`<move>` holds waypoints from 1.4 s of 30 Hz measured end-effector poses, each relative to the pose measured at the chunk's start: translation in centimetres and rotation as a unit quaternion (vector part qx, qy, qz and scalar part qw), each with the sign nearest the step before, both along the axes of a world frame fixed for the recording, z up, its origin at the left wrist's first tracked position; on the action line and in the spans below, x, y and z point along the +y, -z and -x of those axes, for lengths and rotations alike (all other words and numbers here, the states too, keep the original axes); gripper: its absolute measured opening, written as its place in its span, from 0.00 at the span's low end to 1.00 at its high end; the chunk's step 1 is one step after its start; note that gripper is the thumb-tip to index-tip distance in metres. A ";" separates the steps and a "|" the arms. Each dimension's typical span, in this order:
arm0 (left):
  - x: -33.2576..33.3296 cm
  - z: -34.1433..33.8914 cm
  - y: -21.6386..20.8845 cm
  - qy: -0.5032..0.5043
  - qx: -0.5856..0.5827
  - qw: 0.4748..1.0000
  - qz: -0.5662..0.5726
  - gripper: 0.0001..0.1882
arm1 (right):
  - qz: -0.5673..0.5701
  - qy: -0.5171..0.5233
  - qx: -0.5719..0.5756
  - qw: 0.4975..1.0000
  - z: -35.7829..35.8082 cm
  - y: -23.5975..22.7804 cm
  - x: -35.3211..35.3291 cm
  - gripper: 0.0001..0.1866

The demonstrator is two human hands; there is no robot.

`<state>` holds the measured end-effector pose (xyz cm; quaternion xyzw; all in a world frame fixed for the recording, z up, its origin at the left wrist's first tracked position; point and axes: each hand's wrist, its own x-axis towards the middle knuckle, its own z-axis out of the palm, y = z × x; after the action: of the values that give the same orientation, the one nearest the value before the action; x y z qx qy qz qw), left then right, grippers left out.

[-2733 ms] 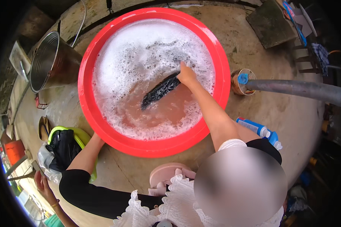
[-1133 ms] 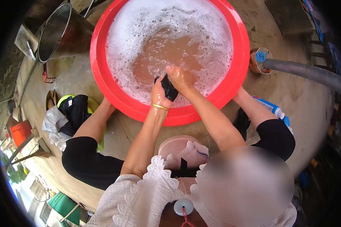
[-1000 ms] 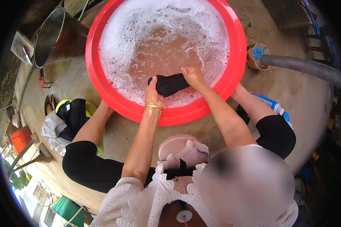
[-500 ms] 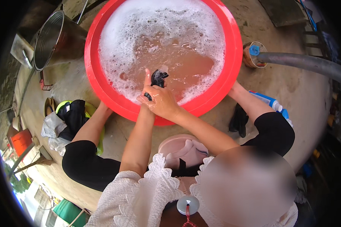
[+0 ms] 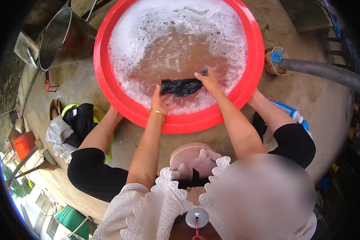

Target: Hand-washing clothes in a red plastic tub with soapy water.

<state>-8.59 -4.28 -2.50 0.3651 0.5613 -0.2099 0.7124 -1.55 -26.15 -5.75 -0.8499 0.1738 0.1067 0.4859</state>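
A wet black cloth (image 5: 181, 87), narrow and wrinkled with a straight edge at its left end, is stretched sideways over the near part of a red tub (image 5: 212, 117). Brown water and white suds fill the tub. My left hand (image 5: 161, 103), a gold bangle on its wrist, is at the cloth's left end, its thumb along the edge and some fingers spread below. At the other end, my right hand (image 5: 210, 82) grips the cloth between thumb and fingers, and a dark bit shows above them. My left hand's exact hold on the cloth is partly hidden.
A metal bucket (image 5: 54, 42) stands left of the tub. To the right are a can (image 5: 271, 66) and a thick grey pipe (image 5: 324, 71). Clothes (image 5: 82, 122) lie beside my left leg, a blue-and-white bottle (image 5: 286, 109) beside my right. A pink seat (image 5: 192, 154) is below me.
My hands were together with the black cloth bunched between them. They have moved apart, the right one to the right, and the cloth is now spread out between them.
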 end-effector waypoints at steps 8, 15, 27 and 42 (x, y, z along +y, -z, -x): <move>-0.4 0.0 -0.7 -0.087 -0.251 0.939 0.220 0.19 | -0.124 -0.244 -0.108 0.956 6.3 -16.7 12.0 0.14; -5.7 -2.8 -11.2 -0.121 -0.200 0.961 0.145 0.12 | 0.152 -0.183 -0.033 0.971 0.6 -9.8 6.7 0.18; -3.6 -1.5 -2.2 -0.069 0.075 0.991 0.082 0.32 | -0.093 -0.027 -0.007 0.995 4.5 -4.1 4.9 0.19; -4.5 -1.1 -10.7 -0.069 -0.200 0.966 0.150 0.15 | 0.118 -0.226 -0.062 0.965 1.8 -6.1 3.5 0.15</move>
<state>-7.53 -8.74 8.20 0.2488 0.3935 -0.1647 0.8695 -3.30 -22.66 0.39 -0.9234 -0.0421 0.1398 0.3549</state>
